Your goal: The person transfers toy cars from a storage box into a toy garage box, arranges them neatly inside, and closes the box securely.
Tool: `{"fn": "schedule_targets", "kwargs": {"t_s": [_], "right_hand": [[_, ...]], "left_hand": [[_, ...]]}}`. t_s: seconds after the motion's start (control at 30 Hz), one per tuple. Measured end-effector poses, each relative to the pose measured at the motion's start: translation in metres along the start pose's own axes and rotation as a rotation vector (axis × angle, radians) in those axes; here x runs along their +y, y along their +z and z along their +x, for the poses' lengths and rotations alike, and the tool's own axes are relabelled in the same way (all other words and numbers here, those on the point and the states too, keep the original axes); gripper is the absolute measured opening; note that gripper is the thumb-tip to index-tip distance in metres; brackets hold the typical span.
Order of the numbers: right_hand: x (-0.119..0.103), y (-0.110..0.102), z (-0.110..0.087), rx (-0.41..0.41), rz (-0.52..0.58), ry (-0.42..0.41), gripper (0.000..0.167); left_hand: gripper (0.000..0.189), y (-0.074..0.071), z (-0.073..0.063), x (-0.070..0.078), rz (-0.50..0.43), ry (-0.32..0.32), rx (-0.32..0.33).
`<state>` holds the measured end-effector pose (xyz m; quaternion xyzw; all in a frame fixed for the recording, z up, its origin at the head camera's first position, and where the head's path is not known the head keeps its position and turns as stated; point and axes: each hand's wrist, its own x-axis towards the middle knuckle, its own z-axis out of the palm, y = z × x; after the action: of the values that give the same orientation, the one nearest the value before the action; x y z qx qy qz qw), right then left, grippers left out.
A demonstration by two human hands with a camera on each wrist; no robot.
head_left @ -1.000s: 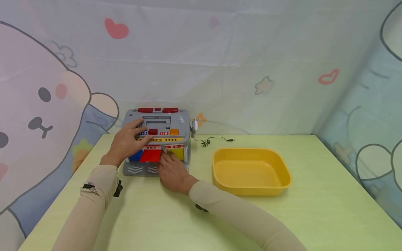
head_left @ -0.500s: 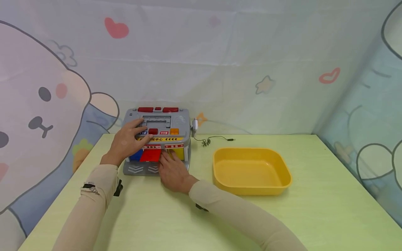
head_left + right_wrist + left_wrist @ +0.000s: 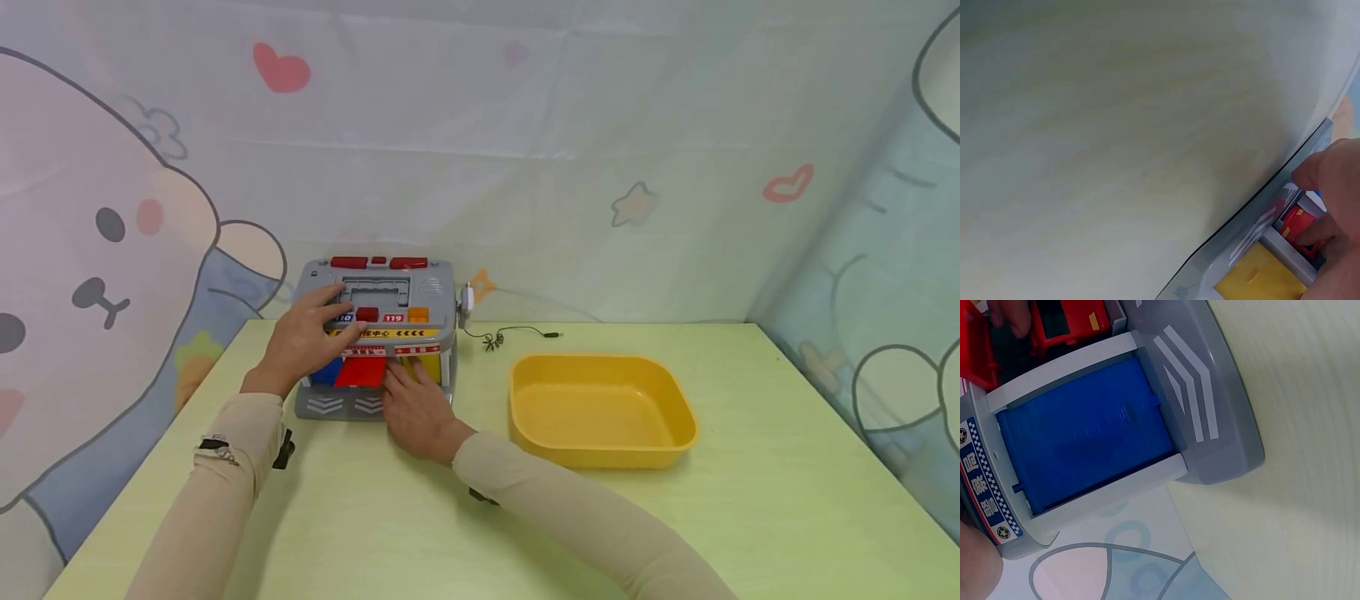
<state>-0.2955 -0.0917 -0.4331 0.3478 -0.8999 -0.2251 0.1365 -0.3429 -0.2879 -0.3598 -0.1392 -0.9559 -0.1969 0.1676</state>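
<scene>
A grey toy garage [image 3: 433, 290] stands on the table at left of centre. My left hand [image 3: 296, 343] rests on its top, fingers spread. My right hand [image 3: 418, 414] reaches to the middle bay, under a raised red door [image 3: 362, 372]. A red toy car [image 3: 1088, 320] sits inside that bay in the left wrist view. In the right wrist view, one finger of my right hand [image 3: 1342, 178] touches the car, while another digit lies apart from it, near the ramp. The blue door [image 3: 1085, 434] and yellow door [image 3: 1261, 275] are down. Part of the car is hidden.
A yellow plastic tray [image 3: 603, 457] stands to the right of the garage. Behind it a thin black cable [image 3: 517, 329] lies on the table [image 3: 780, 467]. A printed cloth backdrop [image 3: 540, 200] rises at the back.
The right hand has shifted very slightly at the middle bay. The left hand stays on the garage top, and the red door stays raised.
</scene>
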Motion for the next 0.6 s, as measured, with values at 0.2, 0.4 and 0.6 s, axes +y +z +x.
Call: {"fn": "schedule_targets", "kwargs": {"t_s": [0.2, 0.4, 0.6], "right_hand": [[0.0015, -0.0001, -0.0024, 0.011, 0.014, -0.002, 0.054], [0.0035, -0.002, -0.0065, 0.034, 0.035, 0.0, 0.055], [0.0044, -0.0024, -0.0094, 0.023, 0.045, -0.008, 0.056]], "left_hand": [[0.053, 0.0002, -0.0002, -0.0001, 0.002, -0.002, -0.004], [0.053, -0.0003, -0.0011, -0.0009, 0.007, 0.007, -0.004], [0.053, -0.0003, -0.0003, -0.0004, 0.006, 0.017, 0.004]]}}
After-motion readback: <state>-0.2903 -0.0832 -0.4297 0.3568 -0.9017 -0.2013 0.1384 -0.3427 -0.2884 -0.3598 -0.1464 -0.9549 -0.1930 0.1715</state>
